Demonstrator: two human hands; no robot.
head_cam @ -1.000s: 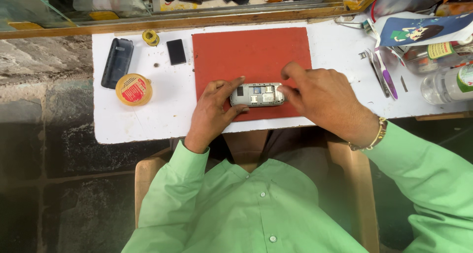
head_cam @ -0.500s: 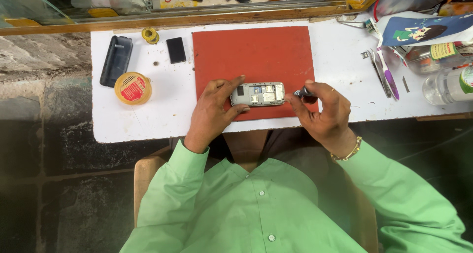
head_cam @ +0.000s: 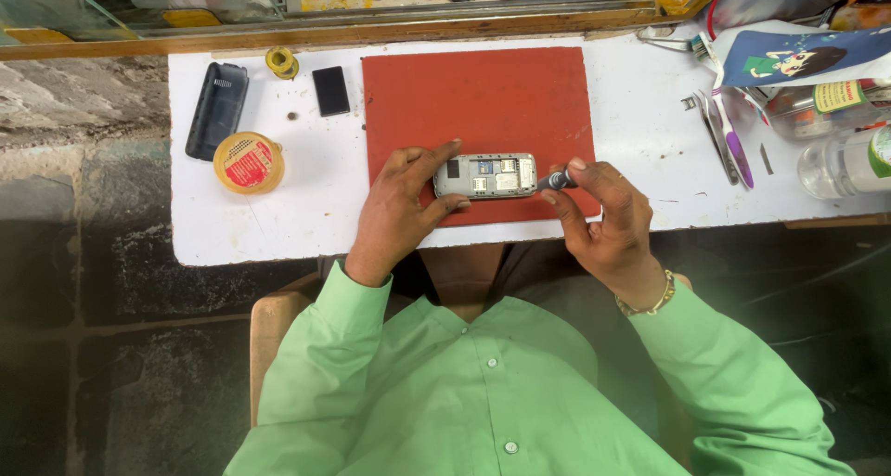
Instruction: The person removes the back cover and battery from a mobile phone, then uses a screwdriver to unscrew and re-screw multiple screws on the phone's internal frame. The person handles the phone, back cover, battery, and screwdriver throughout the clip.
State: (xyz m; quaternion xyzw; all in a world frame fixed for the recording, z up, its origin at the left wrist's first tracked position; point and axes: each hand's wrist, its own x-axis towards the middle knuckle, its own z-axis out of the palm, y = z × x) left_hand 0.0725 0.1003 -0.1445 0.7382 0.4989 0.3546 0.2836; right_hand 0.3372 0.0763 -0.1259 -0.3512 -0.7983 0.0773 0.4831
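Head view: opened mobile phone [head_cam: 485, 175], back cover off, lies flat on red mat [head_cam: 483, 86] near front edge. Left hand [head_cam: 401, 212] pinches phone's left end, steadying it. Right hand [head_cam: 608, 224] grips small screwdriver [head_cam: 555, 180], tip at phone's right end. Black back cover [head_cam: 216, 110], battery [head_cam: 331, 91], solder tin [head_cam: 248, 161] lie left, well apart; tweezers [head_cam: 722, 137] right. Nothing obstructs.

Black phone cover [head_cam: 216, 110], round yellow tin [head_cam: 248, 162], small black battery [head_cam: 330, 91], solder spool [head_cam: 281, 62], tweezers [head_cam: 713, 133], clear bottle [head_cam: 846, 161].
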